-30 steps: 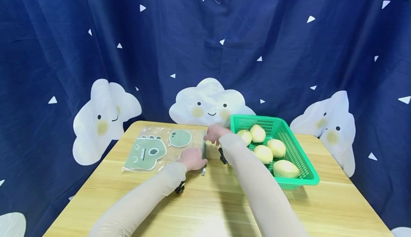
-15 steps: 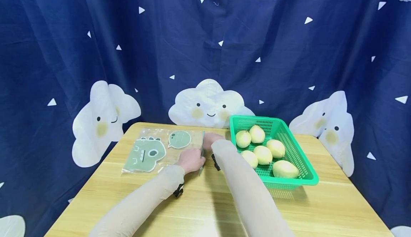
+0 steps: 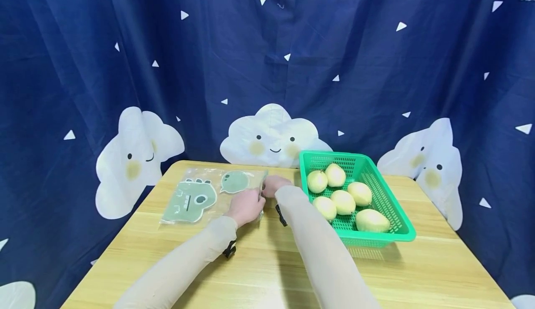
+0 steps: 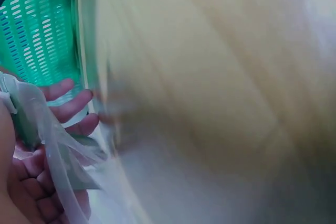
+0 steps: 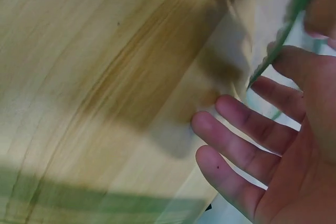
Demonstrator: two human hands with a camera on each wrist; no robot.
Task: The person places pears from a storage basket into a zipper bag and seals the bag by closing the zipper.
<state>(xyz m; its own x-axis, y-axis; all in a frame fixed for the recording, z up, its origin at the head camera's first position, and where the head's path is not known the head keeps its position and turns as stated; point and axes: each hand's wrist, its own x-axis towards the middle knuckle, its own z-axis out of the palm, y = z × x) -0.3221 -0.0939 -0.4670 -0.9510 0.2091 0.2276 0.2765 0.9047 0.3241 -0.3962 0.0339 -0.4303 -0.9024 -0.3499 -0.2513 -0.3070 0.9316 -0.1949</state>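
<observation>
A clear plastic zip bag (image 3: 194,202) printed with a green dinosaur lies flat on the table, its right edge slightly raised. My left hand (image 3: 245,207) grips that edge at its nearer part. Just beyond it, my right hand (image 3: 275,186) pinches the same edge. In the right wrist view, the right hand (image 5: 294,135) has its thumb and forefinger on the green zip strip (image 5: 278,45), the other fingers spread. The left wrist view shows the clear film (image 4: 58,145) draped across curled fingers; part of the grip is hidden there.
A green plastic basket (image 3: 388,197) holding several pale yellow pears (image 3: 343,202) stands to the right of the hands. The wooden table (image 3: 251,272) extends toward me. A dark blue curtain (image 3: 200,81) with cloud prints hangs behind the table.
My right hand has moved left and slightly nearer, onto the bag's edge. The left hand has shifted a little left. The bag's zip edge has lifted and bent between them.
</observation>
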